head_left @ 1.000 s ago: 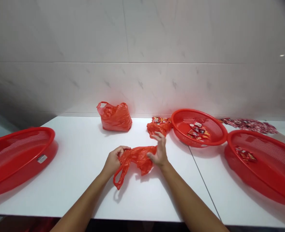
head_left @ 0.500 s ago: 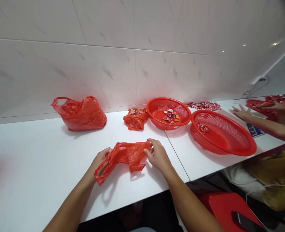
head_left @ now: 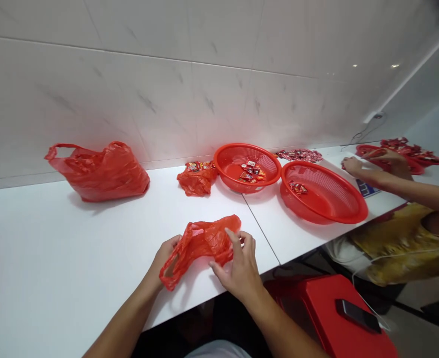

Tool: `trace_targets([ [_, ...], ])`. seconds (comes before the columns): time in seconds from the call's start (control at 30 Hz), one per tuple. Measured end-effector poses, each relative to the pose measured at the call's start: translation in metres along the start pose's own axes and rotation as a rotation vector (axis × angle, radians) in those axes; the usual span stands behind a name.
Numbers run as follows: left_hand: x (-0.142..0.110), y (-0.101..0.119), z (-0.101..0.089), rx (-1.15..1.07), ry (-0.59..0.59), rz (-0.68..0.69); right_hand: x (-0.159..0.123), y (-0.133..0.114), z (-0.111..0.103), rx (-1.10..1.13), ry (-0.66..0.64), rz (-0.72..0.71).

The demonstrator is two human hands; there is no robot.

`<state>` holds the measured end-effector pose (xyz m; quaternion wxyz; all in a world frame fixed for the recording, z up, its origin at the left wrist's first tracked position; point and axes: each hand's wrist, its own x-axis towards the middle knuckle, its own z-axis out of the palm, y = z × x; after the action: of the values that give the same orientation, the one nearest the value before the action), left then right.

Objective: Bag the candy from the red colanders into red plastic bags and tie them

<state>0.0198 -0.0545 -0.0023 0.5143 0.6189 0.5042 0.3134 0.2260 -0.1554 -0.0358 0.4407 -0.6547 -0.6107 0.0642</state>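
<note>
Thin red plastic bag [head_left: 204, 243], crumpled & slack, held just above the surface's nr edge, one handle loop hanging at its L end. L hand [head_left: 165, 256] grips that end; fingertips mostly hidden behind the film. R hand [head_left: 240, 263] is at the other end, thumb & forefinger spread wide, forefinger against the plastic; can't tell if its other fingers hold any.

All this is over a white table [head_left: 55, 258]. From where I stand: along the back edge, toward L, a bulging red carrier bag [head_left: 107, 174]; next, a small red bag [head_left: 196, 184] w/ snack packets showing on top; then a round red basket [head_left: 234, 185] w/ a few packets inside. R of that, a larger red basket [head_left: 316, 214] reaches the nr edge, standing btwn the R hand & a co-worker's hands [head_left: 351, 165] farther R. Loose packets [head_left: 301, 155] lie behind it, nr back edge.

Below nr edge: red stool [head_left: 331, 303] w/ dark phone [head_left: 358, 315] on top.
</note>
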Motion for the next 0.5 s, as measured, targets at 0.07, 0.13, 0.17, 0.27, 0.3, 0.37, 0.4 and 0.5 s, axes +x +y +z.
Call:
trace_targets([
  [0.07,0.002,-0.006,-0.001,0.005,-0.094,-0.043,0.001,0.012,-0.002,0.015,0.022,-0.013],
  [0.13,0.000,-0.002,-0.009,0.027,-0.127,-0.064,0.006,0.022,-0.008,0.060,0.038,-0.006],
  [0.17,-0.005,0.005,-0.013,0.047,-0.080,-0.041,0.010,0.026,-0.011,0.091,0.054,0.010],
  [0.27,-0.035,0.035,-0.020,0.145,0.288,0.202,0.020,0.026,-0.023,0.193,0.096,0.092],
  [0.3,-0.047,0.045,-0.015,0.189,0.395,0.312,0.023,0.023,-0.025,0.229,0.098,0.119],
  [0.37,-0.068,0.061,0.007,0.328,0.283,0.469,0.028,0.014,-0.030,0.329,0.077,0.163],
  [0.4,-0.072,0.064,0.022,0.428,0.111,0.523,0.029,0.009,-0.032,0.395,0.060,0.183],
  [0.5,-0.057,0.059,0.065,0.817,-0.252,0.509,0.032,-0.004,-0.042,0.568,0.021,0.274],
])
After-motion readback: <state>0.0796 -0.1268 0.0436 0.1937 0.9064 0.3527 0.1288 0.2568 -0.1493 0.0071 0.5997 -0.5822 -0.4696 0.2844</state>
